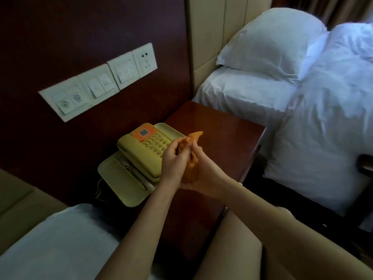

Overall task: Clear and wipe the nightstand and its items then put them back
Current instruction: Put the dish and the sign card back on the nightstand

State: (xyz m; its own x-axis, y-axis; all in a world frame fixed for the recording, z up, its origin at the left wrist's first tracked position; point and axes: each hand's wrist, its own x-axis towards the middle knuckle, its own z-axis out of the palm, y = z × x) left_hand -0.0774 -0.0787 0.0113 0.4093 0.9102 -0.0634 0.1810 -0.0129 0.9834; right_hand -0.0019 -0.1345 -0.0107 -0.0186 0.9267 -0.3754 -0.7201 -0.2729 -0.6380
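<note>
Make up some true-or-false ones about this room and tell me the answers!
1. Both the left hand and the right hand hold the cloth. True.
2. The cloth is blue. False: it is orange.
3. The phone sits on a tray. True.
4. The tray is on the bed. False: it is on the nightstand.
5. A pillow lies on the bed. True.
</note>
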